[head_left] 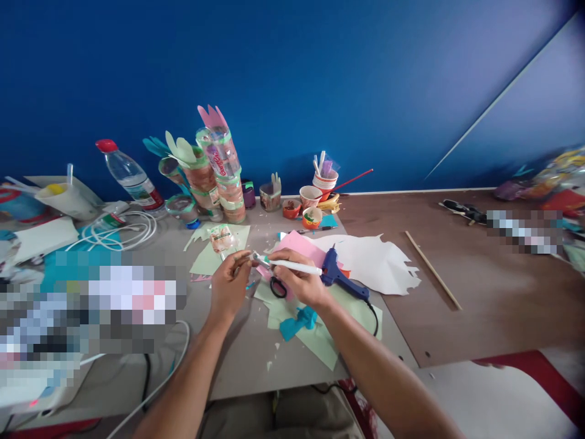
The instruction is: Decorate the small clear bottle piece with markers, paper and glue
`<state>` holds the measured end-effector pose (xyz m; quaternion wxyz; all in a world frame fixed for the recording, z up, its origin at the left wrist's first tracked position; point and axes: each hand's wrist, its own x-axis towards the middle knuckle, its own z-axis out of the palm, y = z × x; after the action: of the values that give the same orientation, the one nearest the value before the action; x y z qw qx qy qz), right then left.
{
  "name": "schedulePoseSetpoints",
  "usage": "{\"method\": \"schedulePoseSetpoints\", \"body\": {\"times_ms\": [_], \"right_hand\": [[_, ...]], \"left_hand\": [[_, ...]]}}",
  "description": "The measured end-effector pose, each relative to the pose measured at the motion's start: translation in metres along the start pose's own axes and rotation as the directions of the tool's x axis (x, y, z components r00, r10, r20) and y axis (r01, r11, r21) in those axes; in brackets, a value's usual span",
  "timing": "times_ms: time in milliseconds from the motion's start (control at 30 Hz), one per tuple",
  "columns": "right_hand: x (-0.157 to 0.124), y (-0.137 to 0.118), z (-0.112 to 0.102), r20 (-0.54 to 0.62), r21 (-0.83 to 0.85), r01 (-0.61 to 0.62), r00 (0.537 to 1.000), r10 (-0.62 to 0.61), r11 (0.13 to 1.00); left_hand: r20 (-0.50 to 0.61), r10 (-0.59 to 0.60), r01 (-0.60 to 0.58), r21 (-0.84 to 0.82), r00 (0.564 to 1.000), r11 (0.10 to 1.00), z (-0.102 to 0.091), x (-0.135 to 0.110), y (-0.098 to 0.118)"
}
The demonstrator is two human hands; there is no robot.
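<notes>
One held pen-like tool [299, 266], one glue gun [339, 276], one red-capped bottle [129, 173]

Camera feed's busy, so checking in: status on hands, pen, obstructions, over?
Right hand holds pen. Left hand at small shiny piece, grip unclear. Glue gun near pen's right end; scissors beside right hand.

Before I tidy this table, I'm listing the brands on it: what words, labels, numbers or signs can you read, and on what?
"Gam…" (probable; the ending is unclear): red lettering on the clear plastic bottle in the tall pink-topped stack.
Too small or blurred to read: the label on the red-capped bottle.
White pen-like tool in the right hand: no readable lettering.
</notes>
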<state>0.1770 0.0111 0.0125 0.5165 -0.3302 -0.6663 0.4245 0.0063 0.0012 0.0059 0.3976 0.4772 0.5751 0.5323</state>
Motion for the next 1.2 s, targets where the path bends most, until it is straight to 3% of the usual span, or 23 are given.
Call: {"method": "schedulePoseSetpoints", "body": {"times_ms": [433, 1200], "right_hand": [[-0.001, -0.002, 0.003, 0.012, -0.147, 0.136, 0.991, -0.136, 0.980], [-0.003, -0.001, 0.005, 0.050, -0.173, 0.110, 0.993, -0.103, 0.979]], "left_hand": [[-0.025, 0.075, -0.073, 0.046, 0.997, 0.996, 0.002, -0.003, -0.006], [-0.046, 0.135, -0.126, 0.163, 0.990, 0.979, 0.000, -0.001, -0.016]]}}
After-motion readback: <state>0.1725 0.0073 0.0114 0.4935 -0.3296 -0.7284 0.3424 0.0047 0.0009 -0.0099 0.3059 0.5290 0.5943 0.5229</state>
